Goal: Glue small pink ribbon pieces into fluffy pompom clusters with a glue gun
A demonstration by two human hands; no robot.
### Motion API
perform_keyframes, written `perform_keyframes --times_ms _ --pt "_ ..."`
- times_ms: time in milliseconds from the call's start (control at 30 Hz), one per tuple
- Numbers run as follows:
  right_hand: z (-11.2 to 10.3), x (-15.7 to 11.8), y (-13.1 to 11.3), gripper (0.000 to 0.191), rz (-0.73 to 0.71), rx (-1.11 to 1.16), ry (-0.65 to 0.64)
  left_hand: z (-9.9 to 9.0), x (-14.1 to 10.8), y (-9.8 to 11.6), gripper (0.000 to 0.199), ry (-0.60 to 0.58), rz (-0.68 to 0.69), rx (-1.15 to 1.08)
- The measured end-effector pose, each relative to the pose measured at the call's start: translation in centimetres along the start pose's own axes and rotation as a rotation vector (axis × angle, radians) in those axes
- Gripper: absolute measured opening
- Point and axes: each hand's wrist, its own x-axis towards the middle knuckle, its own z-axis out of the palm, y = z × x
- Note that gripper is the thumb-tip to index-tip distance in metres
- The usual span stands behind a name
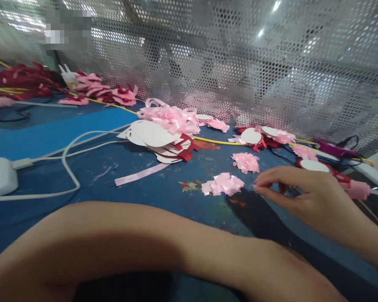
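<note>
My right hand (302, 191) reaches in from the right with thumb and forefinger pinched together. Something small and pale shows at its fingertips, too small to name. Just left of them lies a pile of cut pink ribbon pieces (223, 184), and behind is a second pink pile (245, 162). My left forearm crosses the bottom of the view, and the back of my left hand (290, 272) shows at the lower right. Its fingers are hidden below the frame edge. White oval cards (153, 134) with dark red parts lie stacked left of centre beside curled pink ribbon (170, 117).
A perforated metal screen (239, 63) stands behind the blue table (97, 184). White cables (71, 165) run from a white plug block (1, 176) on the left. A yellow cord (222, 142) crosses the back. Red and pink bundles lie at the far left and right.
</note>
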Motion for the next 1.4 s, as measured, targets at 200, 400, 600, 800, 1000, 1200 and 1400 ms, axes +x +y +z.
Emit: perform_keyframes --times_ms 200,400,600,800,1000,1200,1400 --pt "-0.7 -1.3 -0.3 0.02 0.102 0.0 -0.024 0.1 2.3 -1.4 0.033 -0.246 0.233 0.134" --pt "-1.0 -1.9 -0.2 0.025 0.107 -0.056 0.113 0.6 2.8 -1.9 0.028 -0.274 0.259 0.086" --pt "-1.5 -4.1 1.4 0.025 0.099 -0.081 0.092 1.2 1.9 -1.6 0.026 -0.12 0.191 0.055" --pt "-0.9 -7.4 2.8 0.028 0.511 0.215 0.183 1.5 0.1 -1.3 0.02 0.067 -0.089 -0.292" --pt "0.5 -8.2 2.8 0.017 0.714 0.817 0.408 0.4 -1.1 -1.4 0.017 0.871 -0.619 -0.625" --pt "1.8 -7.3 3.2 0.011 0.755 1.185 0.396 -0.4 -0.7 -1.9 0.026 1.003 -0.664 -0.78" --pt "2.1 -7.1 3.4 0.018 0.739 1.265 0.32 -0.8 -0.5 -2.2 0.026 1.023 -0.751 -0.724"
